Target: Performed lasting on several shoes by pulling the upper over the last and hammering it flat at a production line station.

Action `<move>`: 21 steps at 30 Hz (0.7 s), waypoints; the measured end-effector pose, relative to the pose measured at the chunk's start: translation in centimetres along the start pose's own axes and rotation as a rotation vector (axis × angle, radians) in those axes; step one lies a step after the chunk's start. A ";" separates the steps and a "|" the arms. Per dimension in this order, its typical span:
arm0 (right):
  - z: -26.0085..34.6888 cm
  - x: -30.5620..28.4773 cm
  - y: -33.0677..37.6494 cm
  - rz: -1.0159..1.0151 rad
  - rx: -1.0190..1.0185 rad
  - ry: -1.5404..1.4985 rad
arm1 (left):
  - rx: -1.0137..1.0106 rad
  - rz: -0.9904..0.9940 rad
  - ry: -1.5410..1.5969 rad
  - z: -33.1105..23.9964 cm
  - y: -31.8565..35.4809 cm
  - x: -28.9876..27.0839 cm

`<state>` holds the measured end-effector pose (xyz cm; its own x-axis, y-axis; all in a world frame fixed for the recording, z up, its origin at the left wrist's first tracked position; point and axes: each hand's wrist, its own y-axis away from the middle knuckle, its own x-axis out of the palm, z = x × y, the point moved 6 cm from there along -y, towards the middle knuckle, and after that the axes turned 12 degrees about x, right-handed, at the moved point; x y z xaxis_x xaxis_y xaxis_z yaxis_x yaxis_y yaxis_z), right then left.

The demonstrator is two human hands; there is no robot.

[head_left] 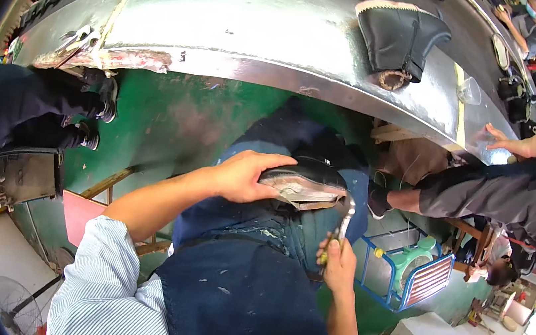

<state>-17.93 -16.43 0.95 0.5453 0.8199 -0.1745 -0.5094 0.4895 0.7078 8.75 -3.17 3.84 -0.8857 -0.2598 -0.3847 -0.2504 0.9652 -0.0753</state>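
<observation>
Above my lap, my left hand [243, 176] is closed around one end of a black shoe upper [311, 171]. Its pale underside faces me, with loose lining edges showing. My right hand [338, 266] is wrapped round the handles of metal pincers [346, 220]. The curved head of the pincers is at the right end of the upper; whether the jaws bite its edge I cannot tell. Beneath the work lies my dark blue apron [246, 292]. On the bench ahead, a black ankle boot [394, 39] rests with its light-trimmed edge away from me.
A metal-topped workbench [232, 26] crosses in front, with scissors [77, 40] at its left. Legs of one person [42, 103] are at left; another person's hand [515, 142] rests near the bench at right. A blue-framed green machine [406, 268] stands on the green floor.
</observation>
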 end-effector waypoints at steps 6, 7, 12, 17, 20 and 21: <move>-2.8 -3.3 2.9 -0.009 -0.031 -0.268 | 0.331 -0.248 0.232 -8.6 -6.8 -0.8; -2.7 -3.3 3.3 0.004 0.004 -0.272 | 0.143 -0.275 0.226 -7.7 -8.3 0.3; -1.0 -3.1 4.5 0.018 0.044 -0.044 | -0.309 -0.036 0.241 9.0 -7.8 11.9; 1.0 -2.2 4.5 0.096 0.020 0.459 | -0.261 -0.052 0.267 8.2 -2.8 13.2; 2.1 -2.5 3.9 0.106 -0.015 0.552 | -0.247 -0.061 0.278 7.6 -2.5 13.3; 2.6 -2.4 3.8 0.115 -0.020 0.580 | -0.274 -0.051 0.271 7.3 -2.5 13.2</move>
<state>-19.46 -17.33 5.88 0.0359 0.8938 -0.4470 -0.5590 0.3887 0.7324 0.57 -8.77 -7.79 -0.9314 -0.3410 -0.1270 -0.3594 0.9167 0.1746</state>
